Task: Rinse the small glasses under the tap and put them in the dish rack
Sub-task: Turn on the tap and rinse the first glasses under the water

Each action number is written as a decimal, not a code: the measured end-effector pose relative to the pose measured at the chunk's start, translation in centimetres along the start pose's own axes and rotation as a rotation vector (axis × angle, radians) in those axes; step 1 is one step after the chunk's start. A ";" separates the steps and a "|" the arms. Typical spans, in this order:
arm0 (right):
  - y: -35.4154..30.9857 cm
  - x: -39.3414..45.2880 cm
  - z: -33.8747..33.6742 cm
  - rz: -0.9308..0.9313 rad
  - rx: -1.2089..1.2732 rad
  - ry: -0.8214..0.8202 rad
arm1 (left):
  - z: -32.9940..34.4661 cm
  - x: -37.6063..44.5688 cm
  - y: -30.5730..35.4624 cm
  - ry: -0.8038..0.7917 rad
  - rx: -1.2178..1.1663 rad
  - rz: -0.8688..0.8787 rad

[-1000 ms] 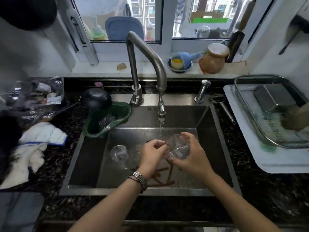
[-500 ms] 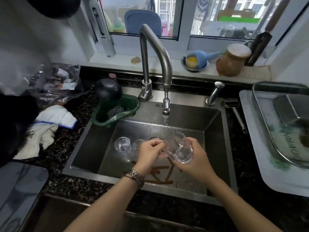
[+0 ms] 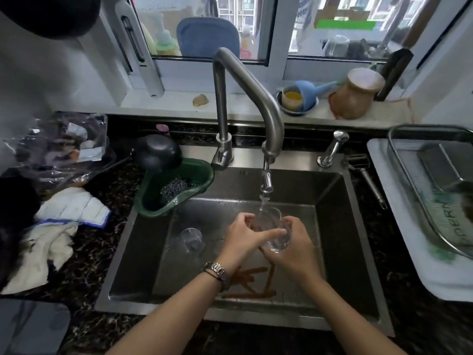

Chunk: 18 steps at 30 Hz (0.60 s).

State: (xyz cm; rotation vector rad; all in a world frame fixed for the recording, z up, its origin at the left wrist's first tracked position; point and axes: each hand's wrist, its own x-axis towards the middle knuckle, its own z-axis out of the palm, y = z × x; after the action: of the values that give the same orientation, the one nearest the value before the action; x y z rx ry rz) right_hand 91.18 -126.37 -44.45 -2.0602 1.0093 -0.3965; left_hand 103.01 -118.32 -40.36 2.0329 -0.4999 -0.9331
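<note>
Gripping glass (image 3: 275,233), both hands, under tap (image 3: 266,185).

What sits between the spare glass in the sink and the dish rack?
In the head view, both hands holding a glass under the tap, then counter.

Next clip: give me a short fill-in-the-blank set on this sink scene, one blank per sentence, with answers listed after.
1. Both hands hold the small clear glass under the steel tap's running ____.
2. The left hand's wrist wears a metal ____.
3. Another clear glass lies in the steel ____.
4. The steel wire scourer sits in a ____ plastic holder.

Answers: water; watch; sink; green
</note>
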 end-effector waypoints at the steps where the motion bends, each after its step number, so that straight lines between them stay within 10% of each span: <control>1: -0.2 0.2 0.4 0.016 -0.009 0.016 | -0.3 0.4 0.1 0.008 0.009 0.012; 10: -1.4 1.6 1.7 0.084 -0.012 0.093 | -1.3 3.7 -0.1 -0.039 0.001 0.051; 18: -0.8 4.4 -2.8 0.072 0.109 -0.431 | -2.5 5.1 -0.5 -0.178 -0.123 0.102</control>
State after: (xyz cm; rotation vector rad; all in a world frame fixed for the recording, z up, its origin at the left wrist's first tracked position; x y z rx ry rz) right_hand 92.78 -130.95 -42.34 -1.8936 0.7775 0.0326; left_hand 108.24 -119.95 -42.04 1.8074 -0.6206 -1.0613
